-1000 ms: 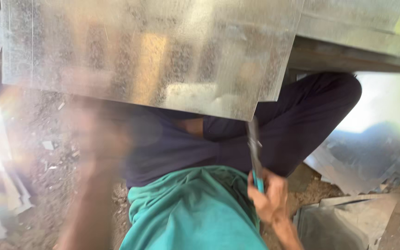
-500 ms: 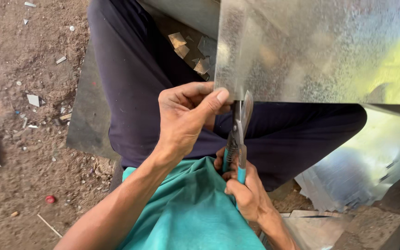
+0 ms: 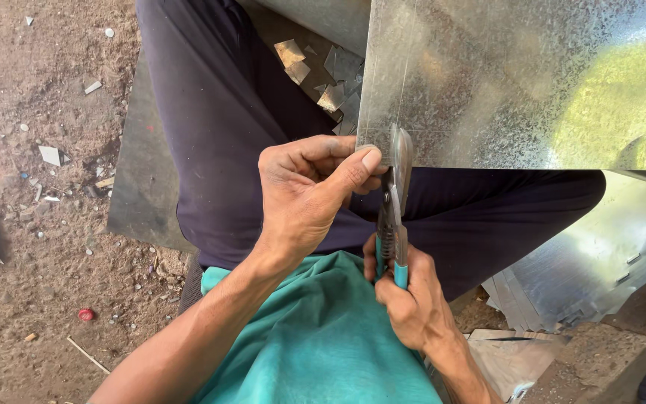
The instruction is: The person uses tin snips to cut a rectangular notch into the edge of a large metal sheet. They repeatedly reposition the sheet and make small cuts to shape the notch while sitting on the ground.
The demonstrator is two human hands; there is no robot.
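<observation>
A large galvanized metal sheet (image 3: 517, 82) rests over my lap, its near edge running across my dark trousers. My left hand (image 3: 312, 191) pinches the sheet's lower left corner, thumb on top near the cut line. My right hand (image 3: 409, 299) is closed around the teal handles of tin snips (image 3: 393, 209). The snips point away from me and their blades bite into the sheet's near edge, just right of my left thumb. I sit cross-legged in a teal shirt.
Small metal offcuts (image 3: 315, 71) lie between my legs. A dark flat sheet (image 3: 140, 172) lies under my left leg. More shiny sheets (image 3: 600, 269) are stacked at the right. The dirt ground (image 3: 31, 247) at the left holds scraps and a small red cap (image 3: 85, 314).
The sheet swung from straight ahead to my right side. My left hand came up and took its corner, and the snips' blades moved onto its near edge.
</observation>
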